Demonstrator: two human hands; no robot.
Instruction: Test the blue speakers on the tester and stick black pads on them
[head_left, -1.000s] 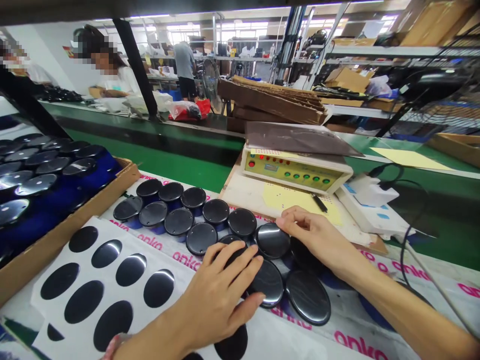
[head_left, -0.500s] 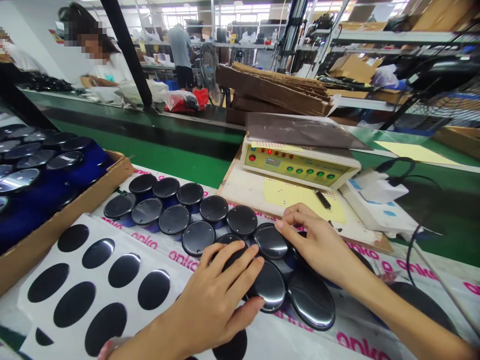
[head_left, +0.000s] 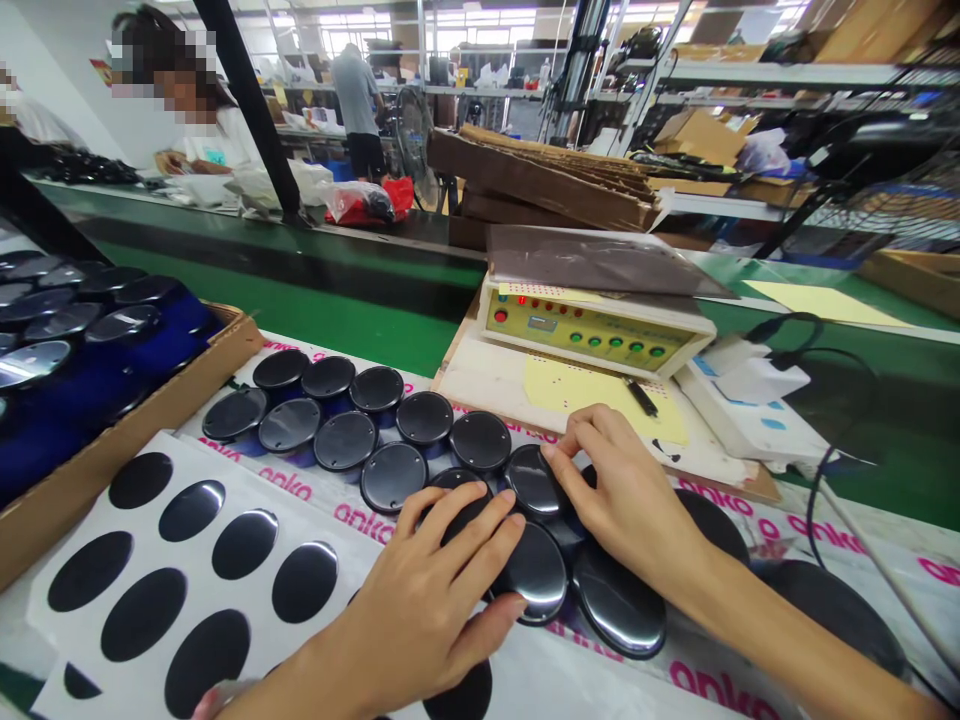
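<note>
Rows of round pieces with glossy black tops and blue sides stand on the bench, such as one disc-topped piece (head_left: 345, 440) in the middle. My left hand (head_left: 442, 580) lies across the near pieces, fingers stretched out over a black top (head_left: 459, 490) and touching the edge of another (head_left: 531, 575). At the rim of a shiny black top (head_left: 534, 480), the thumb and forefinger of my right hand (head_left: 622, 490) are pinched together. Whatever is between them is too small or hidden to make out. A white sheet with black round stickers (head_left: 247, 545) lies to the left, partly under my left forearm.
A cardboard box (head_left: 142, 420) of similar blue pieces stands at left. Behind the rows are a control box (head_left: 592, 335) with lit buttons, a black pen-like object (head_left: 640, 396) and a white power strip (head_left: 757, 405) with cables. Co-workers are across the green belt (head_left: 360, 300).
The view has shifted slightly, moving the scene a little to the left. My left hand stays spread over the pieces, and my right hand keeps its pinch at the same rim.
</note>
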